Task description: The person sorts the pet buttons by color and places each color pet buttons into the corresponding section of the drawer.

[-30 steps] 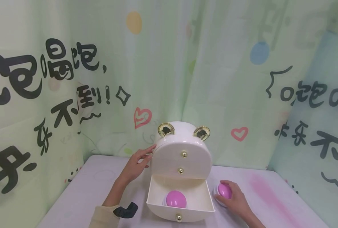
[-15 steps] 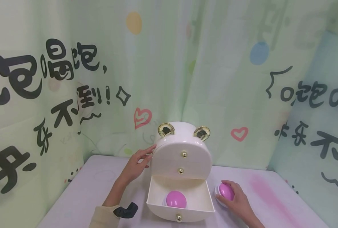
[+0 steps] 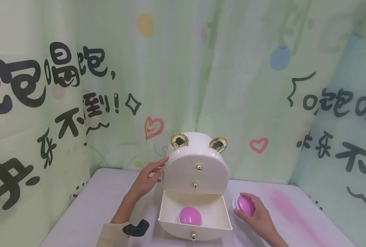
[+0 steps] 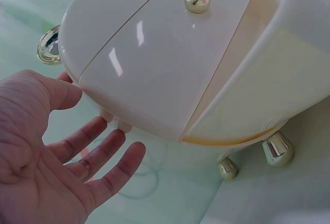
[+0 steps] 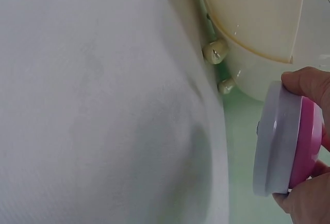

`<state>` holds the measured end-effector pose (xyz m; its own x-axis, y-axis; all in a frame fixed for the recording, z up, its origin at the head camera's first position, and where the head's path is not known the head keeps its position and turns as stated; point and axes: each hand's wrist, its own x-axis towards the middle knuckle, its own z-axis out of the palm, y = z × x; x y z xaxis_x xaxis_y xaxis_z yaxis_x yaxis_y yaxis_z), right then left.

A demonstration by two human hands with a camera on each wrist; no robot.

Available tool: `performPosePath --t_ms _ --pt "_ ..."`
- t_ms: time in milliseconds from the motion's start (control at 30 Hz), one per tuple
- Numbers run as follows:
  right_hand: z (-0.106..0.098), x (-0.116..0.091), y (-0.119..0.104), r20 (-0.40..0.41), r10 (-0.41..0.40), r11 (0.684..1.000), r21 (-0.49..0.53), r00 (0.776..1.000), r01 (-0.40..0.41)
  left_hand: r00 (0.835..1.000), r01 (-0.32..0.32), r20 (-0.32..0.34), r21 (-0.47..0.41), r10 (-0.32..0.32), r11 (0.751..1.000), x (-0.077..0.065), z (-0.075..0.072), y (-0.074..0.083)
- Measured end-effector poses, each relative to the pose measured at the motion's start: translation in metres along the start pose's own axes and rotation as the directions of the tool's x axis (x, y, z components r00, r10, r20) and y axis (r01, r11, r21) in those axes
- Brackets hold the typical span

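Observation:
A white rounded drawer box (image 3: 181, 176) with golden ears stands on the table, its bottom drawer (image 3: 212, 234) pulled out. Inside that drawer lies a round piece with a pink domed top (image 3: 190, 216). Fingers straight, my left hand (image 3: 146, 180) rests its fingertips against the box's left side; the left wrist view shows the palm and spread fingers beside the upper drawers (image 4: 149, 64). To the right of the drawer, my right hand (image 3: 261, 218) grips a matching round pink-and-white piece (image 5: 281, 136) by its edges, thumb on one side and fingers opposite. Its pale base faces the drawer.
The pale table (image 3: 115, 187) has a pink smear (image 3: 289, 209) at right. Patterned green curtains (image 3: 244, 103) hang close behind the box and along both sides. Golden knobs (image 3: 196, 185) stick out from the drawer fronts. A black wrist strap part (image 3: 136, 229) sits by my left sleeve.
My right hand has shifted slightly to the right and up in the head view, with the pink-and-white piece in its grip. My left hand and the box stay put.

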<state>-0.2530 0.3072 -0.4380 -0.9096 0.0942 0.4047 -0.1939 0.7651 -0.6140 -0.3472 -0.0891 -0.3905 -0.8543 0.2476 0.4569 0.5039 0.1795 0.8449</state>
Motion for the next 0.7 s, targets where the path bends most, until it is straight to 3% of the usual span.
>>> performPosePath --t_ms 167,700 --pt "-0.002 0.001 -0.006 0.003 0.025 1.0 0.017 1.0 -0.025 1.0 0.003 0.0 -0.003 -0.003 1.0 0.0 0.0 0.001" --pt "-0.009 -0.007 -0.032 -0.046 -0.021 0.998 0.055 0.999 0.024 1.0 0.023 0.001 -0.004 -0.023 1.0 0.0 0.0 0.002"
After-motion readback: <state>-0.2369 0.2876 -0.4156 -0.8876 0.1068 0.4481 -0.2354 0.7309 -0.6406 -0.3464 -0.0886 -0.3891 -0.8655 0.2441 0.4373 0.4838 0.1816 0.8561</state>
